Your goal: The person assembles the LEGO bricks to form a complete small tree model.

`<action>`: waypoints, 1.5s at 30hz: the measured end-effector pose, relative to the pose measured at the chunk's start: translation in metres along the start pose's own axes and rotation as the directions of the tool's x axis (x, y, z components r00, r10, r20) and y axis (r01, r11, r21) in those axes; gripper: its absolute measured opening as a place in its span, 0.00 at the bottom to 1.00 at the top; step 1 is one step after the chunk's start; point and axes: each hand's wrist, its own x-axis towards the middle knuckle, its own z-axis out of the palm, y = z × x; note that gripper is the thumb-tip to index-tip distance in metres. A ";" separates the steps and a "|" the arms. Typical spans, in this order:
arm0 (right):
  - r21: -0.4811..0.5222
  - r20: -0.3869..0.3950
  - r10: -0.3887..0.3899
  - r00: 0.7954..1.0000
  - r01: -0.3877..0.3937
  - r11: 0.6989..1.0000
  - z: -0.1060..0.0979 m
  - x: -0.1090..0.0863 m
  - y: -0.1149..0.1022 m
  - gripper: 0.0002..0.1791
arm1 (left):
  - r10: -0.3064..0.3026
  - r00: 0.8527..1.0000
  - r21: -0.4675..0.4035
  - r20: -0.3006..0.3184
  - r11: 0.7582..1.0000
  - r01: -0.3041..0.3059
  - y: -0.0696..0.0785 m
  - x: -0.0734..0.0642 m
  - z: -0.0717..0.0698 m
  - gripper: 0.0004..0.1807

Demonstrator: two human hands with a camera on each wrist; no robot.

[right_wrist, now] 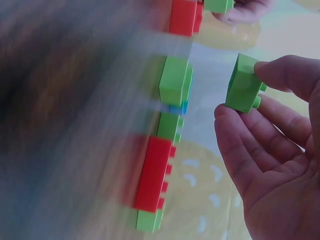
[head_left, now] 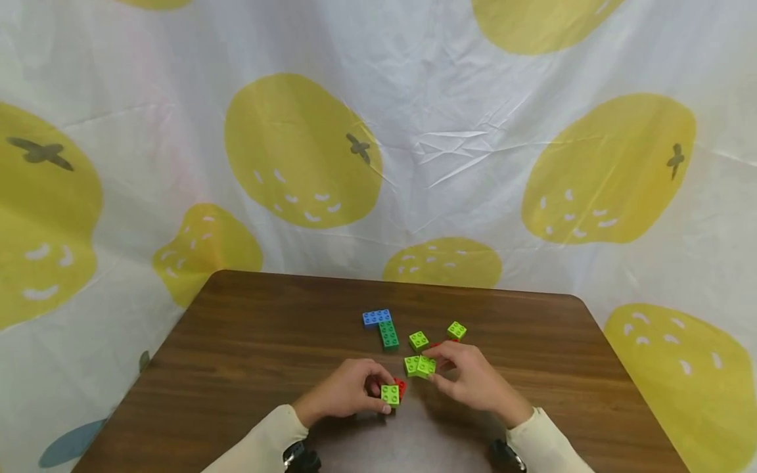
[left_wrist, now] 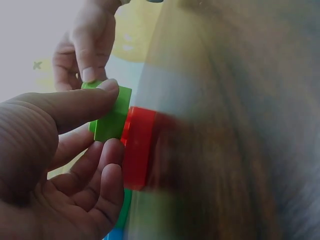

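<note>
While both hands are holding small blocks over the counter (head_left: 254, 355), its far edge is running across in front of a white cloth (head_left: 437, 131) with big yellow fruit shapes; the two back corners are curving round, and the side edges are slanting out toward the person; lots of brown wood is stretching between the hands and both side edges, so there is room to move left and right; the middle is more crowded, because the blocks are lying close together there.

The left hand (head_left: 347, 389) is pinching the left green block (head_left: 389, 394) between thumb and fingers, opening only as wide as the block; that block is sitting over part of the near red block (left_wrist: 140, 150), right by its bumps, but I cannot tell if they are pressed together; the right hand (head_left: 473, 378) is pinching the right green block (head_left: 426, 367) by its thumb and fingertips, also opening just block-wide; this block is being held up off the counter, apart from the middle green block (head_left: 411, 366) close by.

Both held blocks are looking bright yellow-green and square, with flat, smooth sides and four round bumps on top.

Farther back, the back green block (head_left: 418, 340), the far red block (right_wrist: 151, 175) and the far green block (head_left: 457, 330) are lying near each other; a blue block (head_left: 376, 318) is lying by the end of a dark green block (head_left: 388, 334).
</note>
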 end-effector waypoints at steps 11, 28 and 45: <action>0.034 0.036 -0.018 0.999 0.017 0.999 0.007 0.001 -0.020 0.19 | -0.008 0.999 0.011 0.034 1.000 0.008 0.001 -0.006 0.008 0.17; 0.125 0.181 -0.042 0.983 0.019 0.992 0.026 0.000 -0.038 0.18 | -0.079 0.997 -0.009 0.010 0.997 0.079 0.000 -0.003 0.022 0.20; 0.063 0.239 0.003 0.971 -0.018 0.998 0.038 0.006 -0.036 0.16 | -0.112 0.994 -0.042 0.006 0.993 0.112 -0.003 -0.002 0.024 0.20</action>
